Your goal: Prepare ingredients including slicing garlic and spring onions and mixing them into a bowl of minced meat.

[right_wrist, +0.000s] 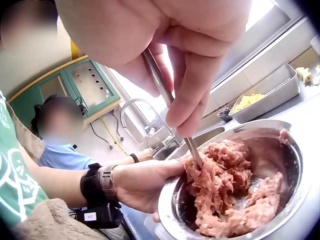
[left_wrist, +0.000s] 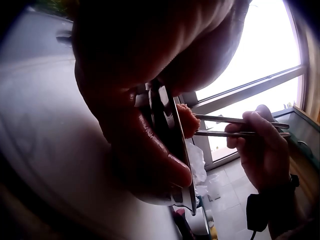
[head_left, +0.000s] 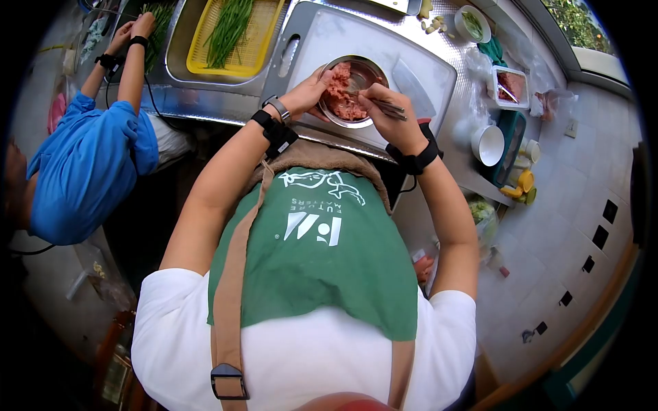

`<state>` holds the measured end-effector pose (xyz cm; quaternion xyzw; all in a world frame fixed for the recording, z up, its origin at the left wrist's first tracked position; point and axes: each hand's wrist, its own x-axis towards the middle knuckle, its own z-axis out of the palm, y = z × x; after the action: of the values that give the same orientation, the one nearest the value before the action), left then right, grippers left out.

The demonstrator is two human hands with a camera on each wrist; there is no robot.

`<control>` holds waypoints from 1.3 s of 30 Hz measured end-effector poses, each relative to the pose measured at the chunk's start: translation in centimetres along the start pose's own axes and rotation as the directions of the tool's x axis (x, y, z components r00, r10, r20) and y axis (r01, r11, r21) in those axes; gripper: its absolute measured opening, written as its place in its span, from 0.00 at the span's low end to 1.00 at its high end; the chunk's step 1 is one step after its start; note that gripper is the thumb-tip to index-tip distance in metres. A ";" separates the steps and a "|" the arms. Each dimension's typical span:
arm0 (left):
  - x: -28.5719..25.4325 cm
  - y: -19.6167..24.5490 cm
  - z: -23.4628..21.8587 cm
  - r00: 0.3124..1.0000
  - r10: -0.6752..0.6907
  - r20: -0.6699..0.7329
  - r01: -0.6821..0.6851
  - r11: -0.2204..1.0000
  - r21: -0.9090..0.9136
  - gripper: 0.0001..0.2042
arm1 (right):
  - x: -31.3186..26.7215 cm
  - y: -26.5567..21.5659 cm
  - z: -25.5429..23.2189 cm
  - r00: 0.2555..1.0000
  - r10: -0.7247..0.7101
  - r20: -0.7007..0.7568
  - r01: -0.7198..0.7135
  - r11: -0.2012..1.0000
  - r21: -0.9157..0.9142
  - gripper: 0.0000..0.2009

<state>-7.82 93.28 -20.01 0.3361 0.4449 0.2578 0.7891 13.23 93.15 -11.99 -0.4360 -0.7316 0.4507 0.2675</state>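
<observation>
My left hand [head_left: 308,96] grips the side of a steel mixing bowl [right_wrist: 295,155], its thumb at the rim and fingers beneath in the left wrist view. The bowl is tilted over a white cutting board [head_left: 329,31]. Pink minced meat [right_wrist: 220,172] clumps along one side inside, with bare steel showing between clumps. My right hand [head_left: 397,116] holds a pair of metal chopsticks [left_wrist: 225,133], their tips in the meat. On the board, right of the bowl, lies a broad knife [head_left: 415,89], its handle partly hidden by my right hand.
At left, another person in a blue shirt [head_left: 82,171] works over the sink. A yellow basket [head_left: 236,70] of long green stalks stands left of the board. To the right are a plastic tray of meat [head_left: 510,88], a white bowl [head_left: 487,145] and a small bowl of greens [head_left: 472,24].
</observation>
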 end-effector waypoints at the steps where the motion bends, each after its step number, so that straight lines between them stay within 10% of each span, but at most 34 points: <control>1: 0.0 -0.2 -0.1 1.000 -0.002 0.002 0.002 1.000 0.000 0.31 | 0.6 0.5 -0.6 1.000 0.004 -0.026 -0.006 0.998 -0.062 0.07; 11: -0.4 0.1 0.5 0.999 0.020 -0.034 -0.019 0.999 0.031 0.32 | 0.0 -0.7 -3.4 0.999 0.008 -0.040 -0.016 0.979 -0.203 0.04; 16: -0.2 0.1 0.5 0.999 0.032 -0.015 -0.031 0.999 0.021 0.34 | -2.3 -2.9 -0.6 0.973 -0.197 0.116 0.219 0.948 -0.229 0.05; 23: -0.2 0.5 0.4 0.998 0.003 -0.066 0.000 0.999 0.049 0.35 | -3.0 -0.8 -2.4 0.997 0.060 0.038 -0.054 0.988 -0.143 0.04; 28: -0.4 0.4 0.3 1.000 -0.003 -0.007 0.003 1.000 0.029 0.35 | 0.3 -1.6 -1.4 0.989 -0.019 -0.145 0.019 1.000 -0.004 0.06; 34: 0.1 0.3 0.1 0.999 -0.004 -0.040 0.005 0.999 0.040 0.36 | -2.2 -1.7 -1.3 0.994 -0.082 0.072 0.093 0.981 -0.172 0.06; 39: -0.6 0.9 0.5 0.997 0.015 -0.072 -0.011 0.999 0.050 0.36 | -0.3 0.0 -2.2 0.998 0.020 -0.064 -0.027 0.993 -0.112 0.06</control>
<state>-7.74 93.29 -18.88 0.3489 0.4770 0.2638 0.7623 15.12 93.89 -11.01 -0.4731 -0.7418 0.3978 0.2600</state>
